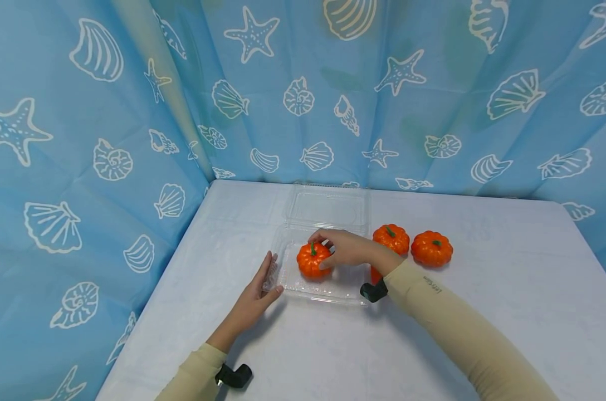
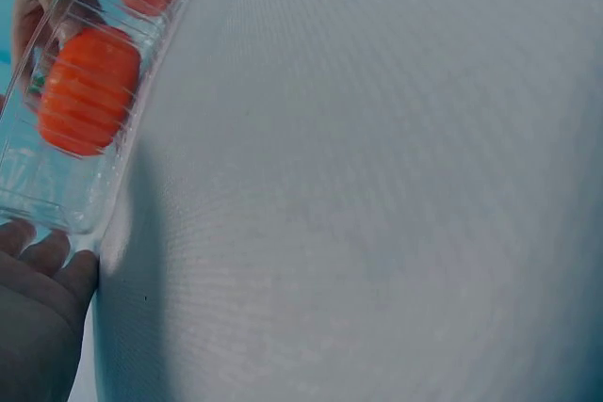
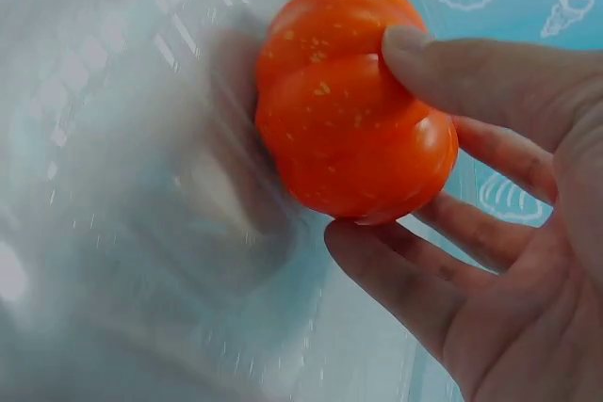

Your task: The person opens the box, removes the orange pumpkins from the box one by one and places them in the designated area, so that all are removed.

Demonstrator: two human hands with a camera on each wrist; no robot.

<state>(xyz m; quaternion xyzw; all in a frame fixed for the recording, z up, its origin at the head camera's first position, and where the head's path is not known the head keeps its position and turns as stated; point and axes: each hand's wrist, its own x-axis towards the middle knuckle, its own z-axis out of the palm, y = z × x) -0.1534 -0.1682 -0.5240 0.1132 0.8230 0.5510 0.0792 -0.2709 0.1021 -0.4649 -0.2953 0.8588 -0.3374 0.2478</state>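
Note:
A small orange toy pumpkin (image 1: 310,263) with a green stem sits over the base of a clear plastic clamshell container (image 1: 303,293). My right hand (image 1: 350,247) grips this pumpkin from the right, its thumb and fingers spread round the sides. In the right wrist view the pumpkin (image 3: 349,129) shows yellow specks, and the thumb presses on its near side. My left hand (image 1: 253,298) touches the container's left end, fingers fairly straight along the wall and thumb at the front corner. The left wrist view has the fingertips (image 2: 80,270) right at the container's end.
The container's lid (image 1: 328,206) lies folded back behind the base. Two more pumpkins, one nearer (image 1: 391,238) and one farther right (image 1: 432,249), stand right of the container. Another orange piece (image 1: 375,274) shows partly under the right wrist. A blue shell-print curtain (image 1: 293,139) borders the white table (image 1: 508,278).

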